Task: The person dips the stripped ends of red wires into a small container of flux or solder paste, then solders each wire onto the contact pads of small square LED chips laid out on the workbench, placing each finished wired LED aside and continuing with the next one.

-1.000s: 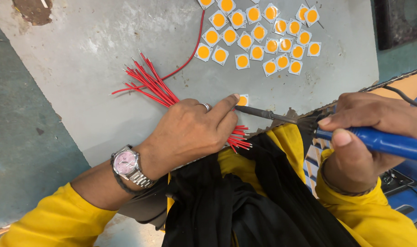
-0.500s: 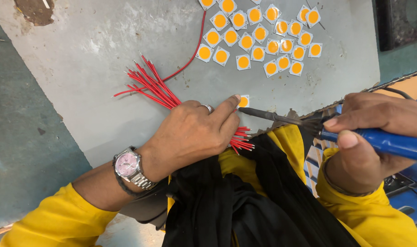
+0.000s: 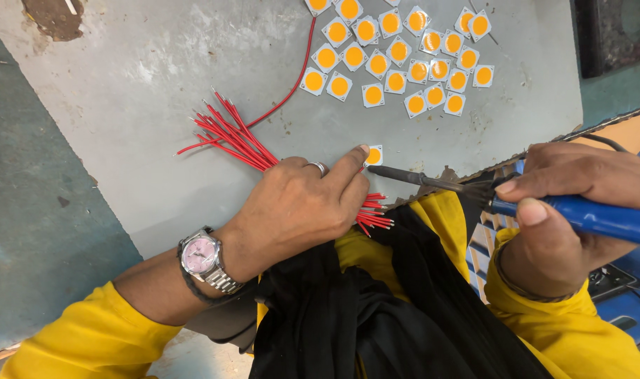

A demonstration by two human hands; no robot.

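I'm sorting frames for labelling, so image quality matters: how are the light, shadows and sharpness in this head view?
Head view: soft, even light, no glare; faint shadow under the left hand and the red wires. The single square chip, the soldering iron and the right hand look sharp, no motion blur; slight wide-angle stretch at the edges.

The left hand (image 3: 299, 207) lies palm down, knuckles up, its index finger stretched forward and the other fingers curled under. Its forearm runs back to the near left, bare to a yellow sleeve. The right hand (image 3: 579, 210) sits at the right, fingers wrapped closed in a pen-like grip, thumb pressed on top and pointing left. Its wrist bends into a yellow cuff below.
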